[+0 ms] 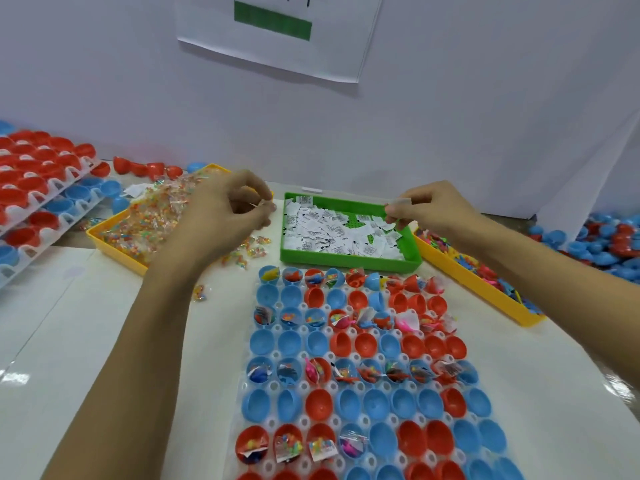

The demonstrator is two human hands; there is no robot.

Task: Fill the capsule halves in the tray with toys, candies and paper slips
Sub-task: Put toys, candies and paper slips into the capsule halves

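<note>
A white tray [273, 386] in front of me holds rows of blue and red capsule halves [363, 344]; some rows carry toys, candy packets and slips, the rows between them look bare. My left hand [225, 216] hovers over the yellow candy tray [104, 239], fingers curled and pinching a small clear candy packet [265, 203]. My right hand [426, 209] is at the far right corner of the green tray [349, 263] full of white paper slips [332, 233], pinching a few slips between thumb and fingers.
A second yellow tray [485, 292] with small coloured toys lies at the right. Stacked trays of red and blue halves [38, 188] stand at the left. Loose capsule halves [602, 240] are heaped at the far right. Stray candy packets [249, 252] lie on the table.
</note>
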